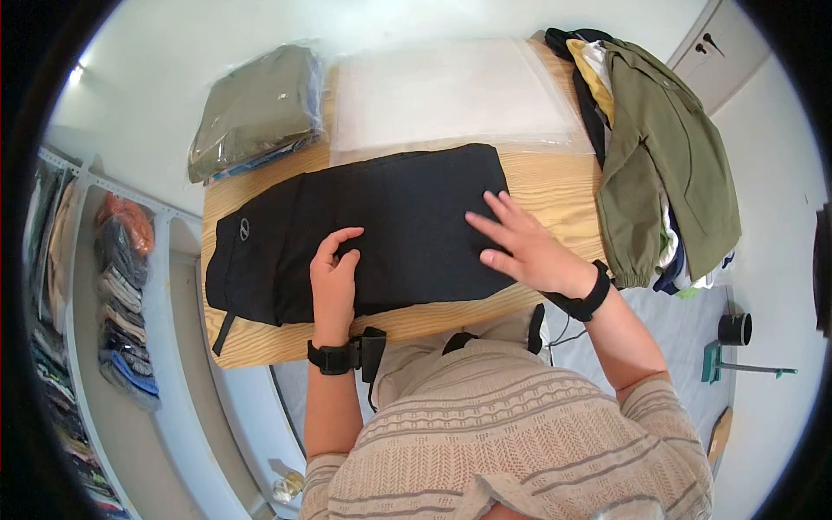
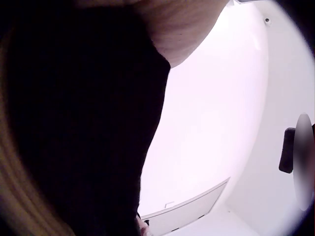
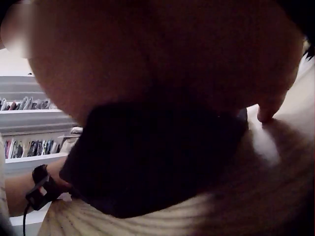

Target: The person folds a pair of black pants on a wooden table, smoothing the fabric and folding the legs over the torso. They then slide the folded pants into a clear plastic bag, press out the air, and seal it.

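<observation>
Black folded trousers (image 1: pixel 399 225) lie flat across the wooden table (image 1: pixel 555 186), waistband and small oval logo at the left. My left hand (image 1: pixel 334 282) rests on their lower middle part, thumb and forefinger bent and apart. Toward the right end, my right hand (image 1: pixel 529 247) touches the cloth with its fingers spread. In the left wrist view the dark cloth (image 2: pixel 83 118) fills the left side, below part of the left hand (image 2: pixel 182 29). The right wrist view shows the right hand (image 3: pixel 162 54) above the black cloth (image 3: pixel 157 157); its palm side is dark.
Bagged folded clothes (image 1: pixel 260 113) stand at the table's back left, beside a stack of clear plastic bags (image 1: pixel 451 95). A pile of clothes with olive trousers (image 1: pixel 676 156) hangs over the right edge. Shelves (image 1: pixel 82 199) with packed garments stand at the left.
</observation>
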A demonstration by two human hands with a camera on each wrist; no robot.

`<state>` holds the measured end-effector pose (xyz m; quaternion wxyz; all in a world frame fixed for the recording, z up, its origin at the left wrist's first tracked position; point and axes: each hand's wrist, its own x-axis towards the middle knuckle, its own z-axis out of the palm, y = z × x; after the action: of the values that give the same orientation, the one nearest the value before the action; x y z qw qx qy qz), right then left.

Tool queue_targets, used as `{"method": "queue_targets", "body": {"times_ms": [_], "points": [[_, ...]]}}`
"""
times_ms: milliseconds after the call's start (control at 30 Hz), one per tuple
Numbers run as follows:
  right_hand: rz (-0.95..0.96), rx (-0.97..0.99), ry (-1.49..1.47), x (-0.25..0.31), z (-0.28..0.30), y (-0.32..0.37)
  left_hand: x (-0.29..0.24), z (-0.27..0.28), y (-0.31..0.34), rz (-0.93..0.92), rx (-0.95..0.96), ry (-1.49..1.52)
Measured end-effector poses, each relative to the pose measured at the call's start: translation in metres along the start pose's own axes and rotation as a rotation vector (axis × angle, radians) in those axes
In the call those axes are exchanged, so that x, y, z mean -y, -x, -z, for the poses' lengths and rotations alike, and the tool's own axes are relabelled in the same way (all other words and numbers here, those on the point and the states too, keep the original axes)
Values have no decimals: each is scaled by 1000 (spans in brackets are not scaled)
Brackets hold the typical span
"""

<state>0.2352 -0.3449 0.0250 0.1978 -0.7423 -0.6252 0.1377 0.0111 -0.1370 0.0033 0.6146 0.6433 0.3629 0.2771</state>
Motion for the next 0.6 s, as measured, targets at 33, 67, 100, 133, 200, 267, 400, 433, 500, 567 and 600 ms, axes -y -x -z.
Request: {"method": "queue_targets", "body": {"times_ms": [33, 67, 100, 133, 200, 267, 400, 433, 500, 567, 600], "points": [[-8, -3, 0, 0, -1, 1, -1, -2, 0, -47, -2, -51], [0, 41, 48, 0, -1, 1, -2, -3, -1, -97, -2, -102], [6, 84, 97, 0, -1, 2, -1, -3, -2, -100, 8, -101], [6, 131, 103, -2, 0, 1, -1, -1, -2, -133, 20, -172], [53, 112, 98, -5, 6, 1, 1, -1, -3, -174, 40, -241], [105, 93, 92, -13, 19, -8, 1, -1, -3, -156, 29, -209], [-26, -81, -231, -34, 62, -56, 2, 0, -3, -159, 37, -271], [-93, -99, -265, -39, 62, -67, 2, -1, -3, -163, 35, -275], [-170, -123, -302, -52, 58, -86, 1, -2, -3, -166, 44, -283], [-169, -80, -477, -71, 49, -101, 1, -2, -2, -164, 20, -298], [-176, -80, -481, -79, 47, -107, 0, -2, -2, -160, 25, -299]]}}
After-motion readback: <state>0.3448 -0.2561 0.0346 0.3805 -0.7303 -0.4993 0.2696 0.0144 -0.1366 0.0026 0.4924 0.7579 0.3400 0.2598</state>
